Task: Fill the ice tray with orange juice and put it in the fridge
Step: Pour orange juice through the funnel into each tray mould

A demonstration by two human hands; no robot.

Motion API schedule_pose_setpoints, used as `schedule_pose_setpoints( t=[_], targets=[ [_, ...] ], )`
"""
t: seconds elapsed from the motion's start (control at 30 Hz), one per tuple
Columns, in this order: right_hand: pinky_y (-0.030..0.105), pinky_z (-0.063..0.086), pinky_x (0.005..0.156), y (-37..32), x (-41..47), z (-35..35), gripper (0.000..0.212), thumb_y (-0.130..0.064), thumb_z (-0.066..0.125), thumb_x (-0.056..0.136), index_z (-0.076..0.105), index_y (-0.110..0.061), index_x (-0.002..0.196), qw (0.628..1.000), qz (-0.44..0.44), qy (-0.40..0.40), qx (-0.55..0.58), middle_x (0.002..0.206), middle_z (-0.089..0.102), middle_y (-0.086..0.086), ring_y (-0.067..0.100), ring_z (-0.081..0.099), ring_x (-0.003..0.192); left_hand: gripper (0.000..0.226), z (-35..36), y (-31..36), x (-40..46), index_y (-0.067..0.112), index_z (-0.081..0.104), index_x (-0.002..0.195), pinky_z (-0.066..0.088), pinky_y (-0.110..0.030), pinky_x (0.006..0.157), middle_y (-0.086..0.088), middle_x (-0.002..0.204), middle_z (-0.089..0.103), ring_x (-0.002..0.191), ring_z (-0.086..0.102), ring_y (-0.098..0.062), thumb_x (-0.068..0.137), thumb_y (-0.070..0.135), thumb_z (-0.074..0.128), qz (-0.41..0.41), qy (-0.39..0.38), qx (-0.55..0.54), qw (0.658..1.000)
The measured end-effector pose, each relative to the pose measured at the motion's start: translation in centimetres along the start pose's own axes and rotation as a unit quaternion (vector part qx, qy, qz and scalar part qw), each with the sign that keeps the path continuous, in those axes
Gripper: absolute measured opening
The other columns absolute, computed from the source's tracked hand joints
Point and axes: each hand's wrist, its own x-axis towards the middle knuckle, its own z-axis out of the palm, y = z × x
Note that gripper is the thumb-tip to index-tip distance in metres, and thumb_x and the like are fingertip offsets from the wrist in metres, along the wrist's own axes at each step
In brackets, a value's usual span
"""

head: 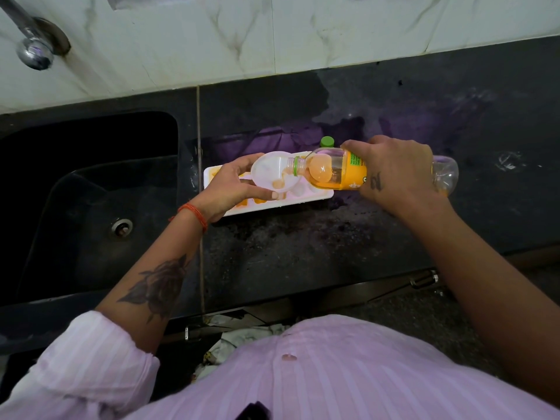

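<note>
A white ice tray (315,194) lies on the dark countertop, several of its cells on the left holding orange juice. My left hand (233,184) grips a white funnel (269,169) over the tray's middle. My right hand (394,171) holds a clear orange juice bottle (339,172) tipped sideways, its neck in the funnel's mouth. Juice runs down into the funnel. The bottle's green cap (327,141) sits on the counter just behind the tray.
A dark sink (91,207) with a metal drain (121,227) lies left of the tray. A chrome tap (33,50) juts from the marble wall at top left. Black countertop (454,116) stretches right. Drawer handles (424,280) show below the counter edge.
</note>
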Motion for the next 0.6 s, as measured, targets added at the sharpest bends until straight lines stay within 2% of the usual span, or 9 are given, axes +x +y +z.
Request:
schedule_pose_setpoints(
  t=[0.1, 0.33, 0.47, 0.6],
  targets=[
    [0.037, 0.041, 0.076, 0.03, -0.01, 0.11, 0.068, -0.039, 0.069, 0.081, 0.036, -0.034, 0.141, 1.000, -0.002, 0.004, -0.001, 0.113, 0.061, 0.009, 0.032, 0.060, 0.099, 0.070, -0.03, -0.04, -0.04, 0.026, 0.054, 0.123, 0.045, -0.044, 0.104, 0.002, 0.129, 0.056, 0.121, 0.052, -0.024, 0.063, 0.004, 0.082, 0.001, -0.001, -0.005, 1.000],
    [0.034, 0.036, 0.071, 0.23, 0.04, 0.30, 0.068, -0.044, 0.069, 0.080, 0.037, -0.036, 0.140, 1.000, 0.006, 0.002, 0.006, 0.111, 0.062, 0.007, 0.031, 0.060, 0.098, 0.070, -0.11, -0.13, 0.12, 0.027, 0.054, 0.123, 0.044, -0.046, 0.104, 0.001, 0.129, 0.056, 0.121, 0.052, -0.025, 0.063, 0.006, 0.083, 0.000, -0.003, -0.005, 1.000],
    [0.033, 0.033, 0.071, 0.28, 0.00, 0.54, 0.071, -0.047, 0.070, 0.078, 0.037, -0.036, 0.140, 0.999, 0.011, -0.018, 0.031, 0.112, 0.061, 0.005, 0.029, 0.058, 0.101, 0.073, -0.27, 0.13, 0.25, 0.021, 0.051, 0.130, 0.047, -0.033, 0.097, 0.000, 0.131, 0.053, 0.123, 0.047, -0.020, 0.066, 0.004, 0.081, 0.001, 0.001, -0.002, 1.000],
    [0.035, 0.040, 0.075, 0.42, -0.08, 0.66, 0.074, -0.047, 0.071, 0.076, 0.036, -0.037, 0.140, 0.997, 0.016, -0.030, 0.065, 0.112, 0.062, 0.004, 0.029, 0.058, 0.102, 0.073, -0.54, 0.46, 0.14, 0.020, 0.053, 0.129, 0.052, -0.023, 0.083, -0.002, 0.130, 0.057, 0.114, 0.056, -0.018, 0.064, 0.002, 0.082, 0.010, 0.004, -0.019, 1.000]
  ],
)
